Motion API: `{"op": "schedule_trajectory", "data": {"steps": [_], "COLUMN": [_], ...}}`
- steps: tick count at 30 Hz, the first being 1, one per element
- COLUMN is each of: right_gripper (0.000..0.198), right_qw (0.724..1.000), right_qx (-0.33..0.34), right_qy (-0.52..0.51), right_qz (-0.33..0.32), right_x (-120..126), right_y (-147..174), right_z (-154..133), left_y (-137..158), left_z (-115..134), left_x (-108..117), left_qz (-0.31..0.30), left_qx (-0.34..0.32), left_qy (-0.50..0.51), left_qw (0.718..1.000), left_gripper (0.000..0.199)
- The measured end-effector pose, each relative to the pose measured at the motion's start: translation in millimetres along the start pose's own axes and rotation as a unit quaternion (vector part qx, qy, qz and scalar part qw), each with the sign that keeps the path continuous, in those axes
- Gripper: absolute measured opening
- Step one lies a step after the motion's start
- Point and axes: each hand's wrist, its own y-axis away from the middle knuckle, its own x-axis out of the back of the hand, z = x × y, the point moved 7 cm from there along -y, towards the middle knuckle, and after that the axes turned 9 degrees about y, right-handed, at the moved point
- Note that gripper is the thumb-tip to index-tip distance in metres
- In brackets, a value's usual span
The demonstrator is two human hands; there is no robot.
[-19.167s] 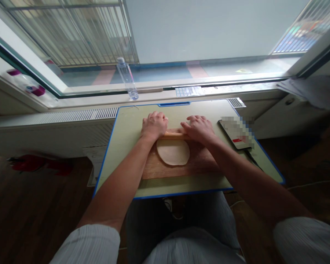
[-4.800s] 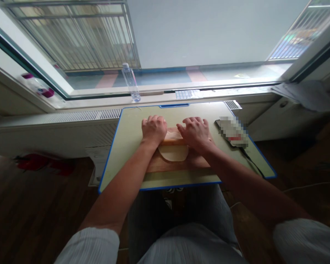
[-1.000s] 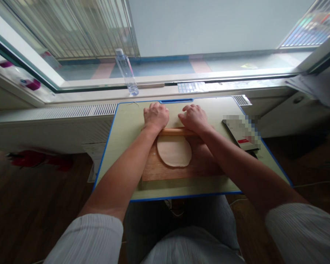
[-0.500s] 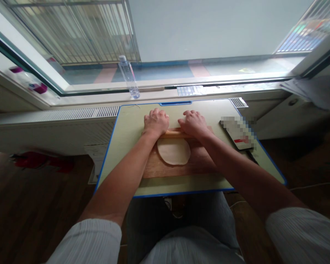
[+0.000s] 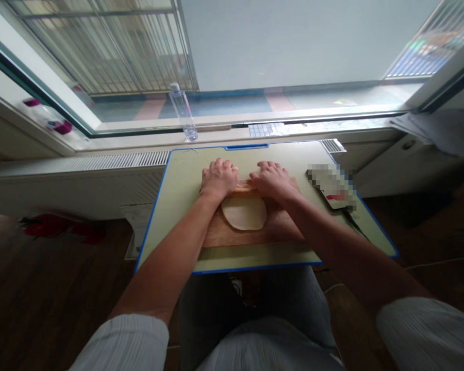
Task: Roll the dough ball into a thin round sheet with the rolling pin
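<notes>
A wooden rolling pin lies crosswise over the far part of a flat, roundish sheet of dough. My left hand is closed over the pin's left end, and my right hand is closed over its right end. Both hands cover the ends of the pin. Under the dough is a brown wooden board, partly hidden by my forearms. The board rests on a pale green folding table with a blue edge.
A phone-like device, partly pixelated, lies at the table's right with a black cable. Beyond the table, a clear bottle stands on the window sill. A radiator runs below it. Papers hang at the right.
The rolling pin and both hands sit slightly lower in the picture, nearer to me over the dough. The whole view has also shifted a little.
</notes>
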Motion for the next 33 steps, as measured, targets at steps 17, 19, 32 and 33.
{"op": "schedule_trajectory", "data": {"steps": [17, 19, 32, 33], "right_gripper": [0.067, 0.07, 0.073, 0.072], "right_qw": [1.0, 1.0, 0.997, 0.997], "right_qx": [0.005, 0.003, 0.016, 0.02], "right_qy": [0.0, 0.011, 0.058, 0.057], "right_qz": [0.003, 0.002, 0.05, 0.057], "right_x": [3, 2, 2, 3], "right_y": [29, 34, 82, 87], "right_z": [-5, -6, -14, -15], "left_y": [24, 30, 77, 81], "left_z": [-3, -3, 1, 2], "left_x": [-3, -3, -3, -3], "left_qz": [-0.005, 0.0, 0.056, 0.061], "left_qx": [0.006, 0.004, -0.021, -0.024], "left_qy": [0.014, 0.016, -0.016, -0.018], "left_qw": [1.0, 1.0, 0.998, 0.998], "left_gripper": [0.051, 0.053, 0.058, 0.058]}}
